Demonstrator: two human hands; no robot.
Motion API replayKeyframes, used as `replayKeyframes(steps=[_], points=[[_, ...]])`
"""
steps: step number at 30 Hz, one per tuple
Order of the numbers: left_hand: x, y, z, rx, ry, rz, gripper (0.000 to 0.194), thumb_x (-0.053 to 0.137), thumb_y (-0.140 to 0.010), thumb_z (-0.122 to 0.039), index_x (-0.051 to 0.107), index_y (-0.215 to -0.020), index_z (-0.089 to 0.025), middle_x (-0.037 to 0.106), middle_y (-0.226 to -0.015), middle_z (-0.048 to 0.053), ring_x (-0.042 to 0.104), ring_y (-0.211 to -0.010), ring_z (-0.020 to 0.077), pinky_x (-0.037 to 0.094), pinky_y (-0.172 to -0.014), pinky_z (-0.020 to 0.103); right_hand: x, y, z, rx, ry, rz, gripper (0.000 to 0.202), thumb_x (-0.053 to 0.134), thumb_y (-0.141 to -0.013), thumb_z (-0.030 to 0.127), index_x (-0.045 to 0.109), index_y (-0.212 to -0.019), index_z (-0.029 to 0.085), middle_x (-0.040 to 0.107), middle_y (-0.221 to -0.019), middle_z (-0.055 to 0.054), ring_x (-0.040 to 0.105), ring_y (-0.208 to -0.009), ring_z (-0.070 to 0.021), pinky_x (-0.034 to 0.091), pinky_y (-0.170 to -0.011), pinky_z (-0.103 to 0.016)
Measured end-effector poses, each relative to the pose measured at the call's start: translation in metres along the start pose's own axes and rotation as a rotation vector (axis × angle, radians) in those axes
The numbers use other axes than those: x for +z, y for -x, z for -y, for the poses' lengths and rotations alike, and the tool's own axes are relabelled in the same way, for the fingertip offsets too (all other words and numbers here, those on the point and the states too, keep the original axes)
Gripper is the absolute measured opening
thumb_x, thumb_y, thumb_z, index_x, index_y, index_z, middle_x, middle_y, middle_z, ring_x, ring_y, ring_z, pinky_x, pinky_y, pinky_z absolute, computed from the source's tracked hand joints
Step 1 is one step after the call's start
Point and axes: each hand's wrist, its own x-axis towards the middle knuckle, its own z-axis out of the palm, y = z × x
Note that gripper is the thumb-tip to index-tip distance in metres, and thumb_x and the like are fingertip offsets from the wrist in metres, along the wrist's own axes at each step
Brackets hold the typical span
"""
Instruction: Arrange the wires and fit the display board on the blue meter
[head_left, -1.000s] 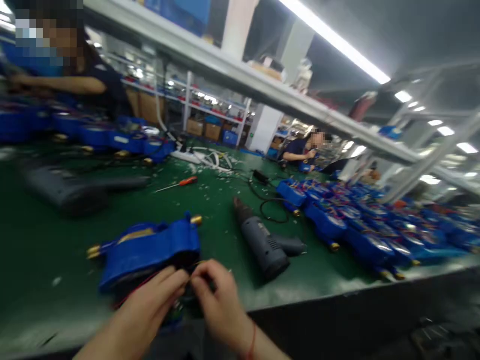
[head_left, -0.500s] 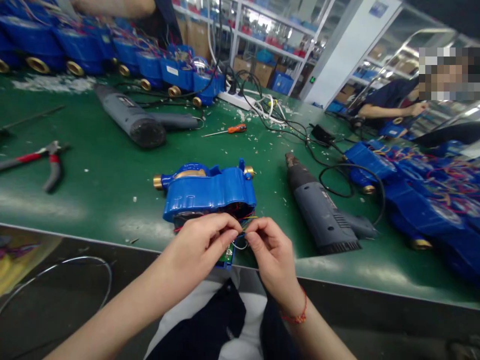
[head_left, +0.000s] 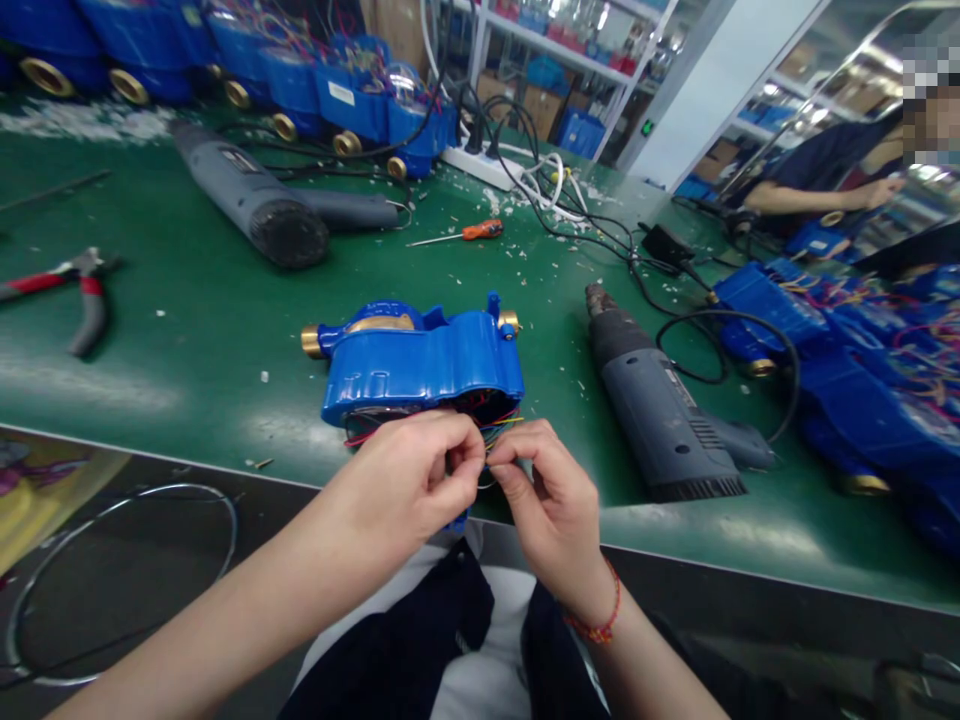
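A blue water meter [head_left: 420, 365] with brass threaded ends lies on the green bench in front of me, its open side facing me. Thin coloured wires [head_left: 508, 422] come out of that opening. My left hand [head_left: 424, 465] is pinched at the wires, thumb against forefinger. Close beside it, fingertips almost touching, my right hand [head_left: 551, 500] pinches the wires too. Which strand each hand has cannot be made out. Below my left hand a small blue part [head_left: 457, 522] peeks out at the bench edge, mostly covered.
Right of the meter lies a grey heat gun [head_left: 660, 410]; another heat gun [head_left: 255, 200] is at the back left. An orange screwdriver [head_left: 481, 230], red-handled pliers [head_left: 82, 280] and a power strip [head_left: 484, 168] are around. More blue meters [head_left: 862, 370] line both sides. A co-worker [head_left: 825, 175] sits at far right.
The view has shifted slightly, so the bench things sit higher. My left fingers have curled in more tightly, and the green circuit board seen below them is now hidden. Both hands stay at the wires.
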Motion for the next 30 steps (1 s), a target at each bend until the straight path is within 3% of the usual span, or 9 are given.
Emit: replayKeyframes(steps=[9,13,17,21,30], points=[[0.002,-0.002,-0.002,-0.002,-0.106,-0.018,0.013,0.047,-0.066,-0.013,0.054,-0.056,-0.019,0.042,-0.046,-0.007,0.036,-0.042,0.0073,0.024,-0.044,0.020,0.001,-0.001,0.004,-0.073,0.062,-0.013,0.015,0.053,-0.095,0.009,0.058,-0.089,0.022,0.061,-0.082,-0.001,0.056,-0.081,-0.0165,0.046,-0.074,-0.033],[0.003,0.000,-0.001,-0.028,-0.103,-0.012,0.012,0.048,-0.070,-0.014,0.053,-0.061,-0.020,0.045,-0.045,-0.008,0.040,-0.039,0.0079,0.026,-0.043,0.020,0.000,0.002,0.002,-0.076,0.063,-0.033,0.015,0.053,-0.095,0.009,0.058,-0.090,0.022,0.061,-0.082,-0.001,0.056,-0.081,-0.0167,0.046,-0.076,-0.033],[0.002,0.004,0.001,-0.096,0.041,-0.015,0.013,0.043,-0.082,-0.024,0.053,-0.074,-0.021,0.050,-0.046,-0.008,0.050,-0.036,0.0100,0.034,-0.040,0.019,-0.001,0.003,0.000,0.071,-0.026,-0.068,0.013,0.053,-0.096,0.014,0.058,-0.087,0.022,0.059,-0.083,-0.001,0.056,-0.081,-0.0157,0.046,-0.074,-0.030],[0.002,0.008,-0.001,-0.079,0.077,-0.040,0.019,0.040,-0.087,-0.029,0.054,-0.078,-0.020,0.052,-0.046,-0.008,0.050,-0.034,0.0090,0.036,-0.038,0.018,-0.001,0.001,-0.001,0.218,-0.131,-0.101,0.010,0.057,-0.094,0.019,0.059,-0.085,0.021,0.060,-0.080,0.001,0.056,-0.075,-0.0128,0.045,-0.068,-0.025],[-0.002,0.016,0.002,0.009,0.067,-0.035,0.023,0.038,-0.096,-0.030,0.056,-0.086,-0.021,0.058,-0.045,-0.008,0.057,-0.043,0.0109,0.040,-0.050,0.021,-0.001,-0.002,-0.001,0.349,-0.279,-0.116,0.008,0.063,-0.089,0.025,0.062,-0.083,0.020,0.061,-0.076,0.001,0.055,-0.068,-0.0114,0.046,-0.061,-0.022]])
